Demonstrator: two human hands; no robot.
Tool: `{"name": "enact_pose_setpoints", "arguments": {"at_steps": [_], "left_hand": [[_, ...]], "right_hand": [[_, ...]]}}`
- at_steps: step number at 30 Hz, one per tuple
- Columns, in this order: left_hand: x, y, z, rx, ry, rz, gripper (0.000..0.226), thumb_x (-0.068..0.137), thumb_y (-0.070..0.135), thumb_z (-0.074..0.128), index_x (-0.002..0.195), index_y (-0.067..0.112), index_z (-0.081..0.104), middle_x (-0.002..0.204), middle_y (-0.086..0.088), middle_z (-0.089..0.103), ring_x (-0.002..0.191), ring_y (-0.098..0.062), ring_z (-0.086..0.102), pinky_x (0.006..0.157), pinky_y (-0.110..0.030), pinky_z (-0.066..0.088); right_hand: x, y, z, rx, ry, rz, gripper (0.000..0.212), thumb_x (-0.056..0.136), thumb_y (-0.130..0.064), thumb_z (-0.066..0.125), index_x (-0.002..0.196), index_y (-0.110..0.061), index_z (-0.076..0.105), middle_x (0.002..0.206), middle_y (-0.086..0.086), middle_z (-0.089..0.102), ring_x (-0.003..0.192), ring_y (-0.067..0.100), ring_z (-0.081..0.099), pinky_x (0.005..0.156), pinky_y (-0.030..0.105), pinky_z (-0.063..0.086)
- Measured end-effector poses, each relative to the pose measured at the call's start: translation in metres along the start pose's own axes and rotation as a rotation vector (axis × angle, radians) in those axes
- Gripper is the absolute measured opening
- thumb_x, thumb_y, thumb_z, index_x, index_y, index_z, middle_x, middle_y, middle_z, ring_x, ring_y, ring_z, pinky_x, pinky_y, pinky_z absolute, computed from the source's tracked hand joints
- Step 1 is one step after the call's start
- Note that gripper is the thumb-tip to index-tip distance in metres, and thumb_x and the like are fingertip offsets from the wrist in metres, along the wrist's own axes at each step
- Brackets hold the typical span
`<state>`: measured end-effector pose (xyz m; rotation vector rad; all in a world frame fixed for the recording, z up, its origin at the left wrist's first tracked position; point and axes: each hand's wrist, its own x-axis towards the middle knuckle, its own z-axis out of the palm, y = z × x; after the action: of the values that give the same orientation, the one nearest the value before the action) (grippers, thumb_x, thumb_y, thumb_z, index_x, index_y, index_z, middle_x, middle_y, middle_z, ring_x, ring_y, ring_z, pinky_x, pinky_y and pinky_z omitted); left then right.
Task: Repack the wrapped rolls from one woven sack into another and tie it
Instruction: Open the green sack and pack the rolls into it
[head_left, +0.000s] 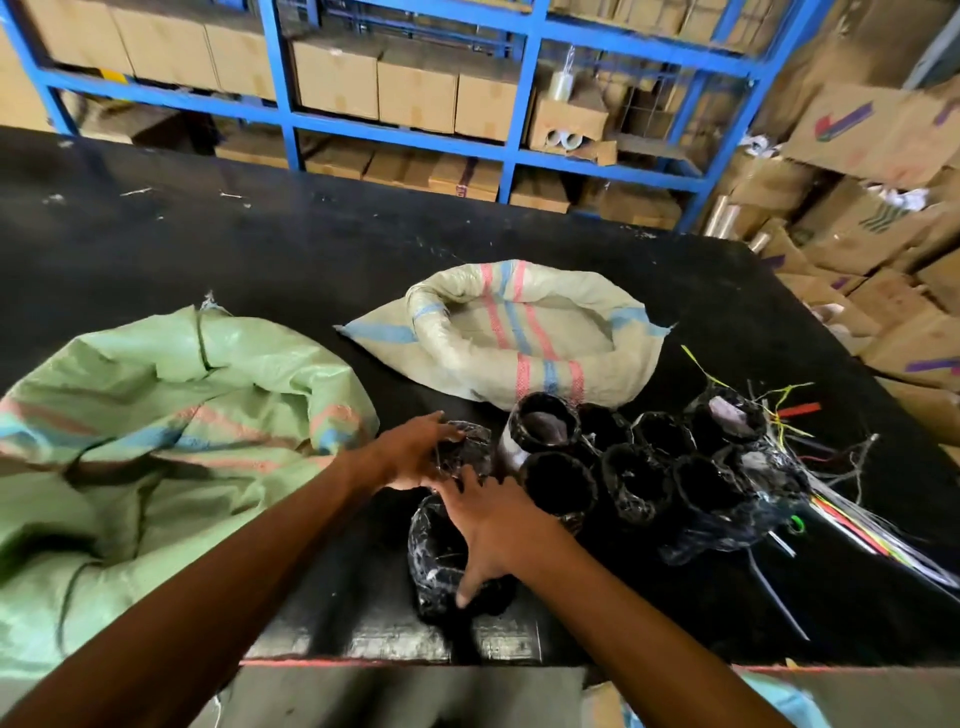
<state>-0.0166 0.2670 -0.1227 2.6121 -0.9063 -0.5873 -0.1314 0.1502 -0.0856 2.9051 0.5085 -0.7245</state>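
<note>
Several black-wrapped rolls (634, 478) stand bunched on the dark table, right of centre. My left hand (415, 449) grips one wrapped roll (470, 441) at the left end of the bunch. My right hand (493, 525) lies fingers spread over another wrapped roll (436, 566) lying nearest me. A green woven sack (171, 415) lies crumpled and open at the left. A beige woven sack (519, 332) with red and blue stripes sits behind the rolls, its mouth rolled down and open.
Loose coloured strings and strips (795, 415) are tangled right of the rolls. The table's front edge (395, 661) runs just below my arms. Blue shelving (519, 104) with cardboard boxes stands behind; a heap of boxes (872, 218) fills the right side.
</note>
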Motion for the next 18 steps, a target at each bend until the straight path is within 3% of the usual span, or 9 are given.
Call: {"name": "enact_pose_setpoints", "arguments": {"at_steps": [5,9,12,14,16,18], "left_hand": [[-0.008,-0.004,0.003,-0.067,0.067,0.008,0.067,0.077,0.025,0.074,0.134,0.02,0.041,0.133,-0.004,0.049,0.117,-0.021,0.051,0.097,-0.033,0.044],[-0.023,-0.01,-0.01,-0.122,0.258,-0.043,0.078,0.075,0.034,0.076,0.139,0.019,0.035,0.137,-0.005,0.048,0.119,-0.023,0.051,0.099,-0.04,0.045],[-0.045,-0.016,-0.034,-0.181,0.399,-0.101,0.077,0.071,0.041,0.076,0.135,0.017,0.04,0.131,-0.006,0.052,0.114,-0.026,0.055,0.096,-0.041,0.047],[-0.063,-0.027,-0.052,-0.244,0.48,-0.112,0.086,0.062,0.06,0.071,0.131,0.017,0.044,0.125,-0.006,0.057,0.11,-0.026,0.059,0.093,-0.042,0.05],[-0.081,-0.056,-0.068,-0.338,0.579,-0.142,0.089,0.054,0.071,0.07,0.122,0.018,0.048,0.115,-0.005,0.064,0.102,-0.024,0.064,0.088,-0.042,0.053],[-0.102,-0.09,-0.084,-0.368,0.646,-0.24,0.071,0.06,0.053,0.081,0.113,0.016,0.051,0.102,-0.004,0.069,0.092,-0.023,0.067,0.083,-0.041,0.055]], "right_hand": [[-0.006,0.003,-0.001,0.061,0.035,-0.03,0.11,0.061,-0.034,0.085,0.145,-0.012,0.017,0.157,0.021,0.006,0.114,0.043,0.052,0.091,0.045,0.048],[-0.008,0.019,-0.019,0.291,0.004,-0.062,0.102,0.068,-0.036,0.08,0.147,-0.021,0.016,0.159,0.0,-0.016,0.132,0.035,0.037,0.099,0.043,0.045],[-0.006,0.019,-0.04,0.455,0.074,-0.112,0.095,0.069,-0.035,0.08,0.143,-0.031,0.02,0.158,-0.009,-0.02,0.142,0.026,0.023,0.105,0.043,0.04],[0.0,0.017,-0.052,0.522,0.141,-0.136,0.094,0.067,-0.037,0.08,0.142,-0.035,0.021,0.159,-0.009,-0.008,0.143,0.019,0.021,0.109,0.041,0.036],[0.014,0.01,-0.065,0.606,0.203,-0.166,0.094,0.067,-0.038,0.079,0.141,-0.037,0.023,0.155,-0.007,0.02,0.139,0.014,0.03,0.109,0.037,0.036],[0.033,-0.001,-0.077,0.749,0.243,-0.162,0.097,0.066,-0.042,0.08,0.143,-0.04,0.021,0.148,-0.009,0.035,0.133,0.009,0.036,0.108,0.032,0.036]]}}
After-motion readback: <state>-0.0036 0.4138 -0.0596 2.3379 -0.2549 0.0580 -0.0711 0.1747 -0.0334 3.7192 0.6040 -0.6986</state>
